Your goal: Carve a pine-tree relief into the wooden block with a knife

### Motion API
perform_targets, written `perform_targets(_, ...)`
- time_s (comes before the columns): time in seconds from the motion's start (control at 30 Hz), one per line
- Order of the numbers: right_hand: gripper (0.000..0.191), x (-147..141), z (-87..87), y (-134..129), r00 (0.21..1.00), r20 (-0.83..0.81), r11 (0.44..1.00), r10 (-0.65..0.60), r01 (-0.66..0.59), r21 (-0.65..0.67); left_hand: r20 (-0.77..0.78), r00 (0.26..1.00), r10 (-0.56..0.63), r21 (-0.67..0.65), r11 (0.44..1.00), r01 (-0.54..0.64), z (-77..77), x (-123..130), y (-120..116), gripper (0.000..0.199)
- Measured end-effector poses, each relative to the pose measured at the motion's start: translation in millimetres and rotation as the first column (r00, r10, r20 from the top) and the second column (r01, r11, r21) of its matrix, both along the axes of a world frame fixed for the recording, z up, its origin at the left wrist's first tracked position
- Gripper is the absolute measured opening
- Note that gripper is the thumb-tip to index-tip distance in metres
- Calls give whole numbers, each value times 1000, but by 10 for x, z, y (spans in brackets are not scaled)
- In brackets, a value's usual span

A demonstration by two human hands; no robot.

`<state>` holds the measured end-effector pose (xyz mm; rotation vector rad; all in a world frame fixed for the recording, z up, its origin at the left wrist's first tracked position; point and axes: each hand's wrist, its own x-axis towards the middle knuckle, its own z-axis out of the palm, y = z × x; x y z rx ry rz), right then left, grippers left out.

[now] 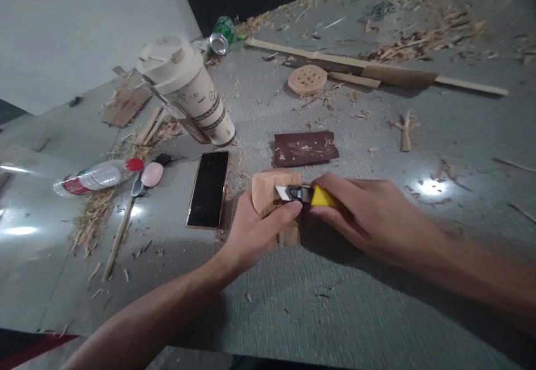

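Observation:
A pale block of wood (264, 187) with cut faces is gripped in my left hand (251, 225), its fingers wrapped around the side and lower part. My right hand (352, 205) is closed on the yellow handle of a utility knife (323, 197). The knife's short blade points left and lies against the wood. My left thumb rests close beneath the blade, near the black knife head. Just beyond the block lies a dark brown curved piece (305, 148) with shavings on it. Part of the block is hidden by my left hand.
Left of my hands lies a phone (208, 189), with a lidded paper cup (192, 91) behind it. A plastic bottle (98, 177) lies farther left. A carved wooden disc (307, 79), long sticks (469, 84) and a green can (222, 35) are at the back. Shavings litter the table.

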<state>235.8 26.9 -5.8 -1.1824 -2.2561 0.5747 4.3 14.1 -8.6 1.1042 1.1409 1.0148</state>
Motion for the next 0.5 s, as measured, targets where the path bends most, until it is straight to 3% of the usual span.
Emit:
perform_targets(0.2,31,101,35,94,979,-79,979,-186,192,72,103,992,-68,-172,981,85,26,19,-29,42)
perform_targets(0.33,33,108,5,105,989,-66,984,-133,139,108,101,993,-60,-158,985,76,13,12,-37,48)
perform_targets(0.5,41,83,16,43,1000,15,995,-25,24,102,5,1000,-23,2,1000,23,-1,-8,-18,44)
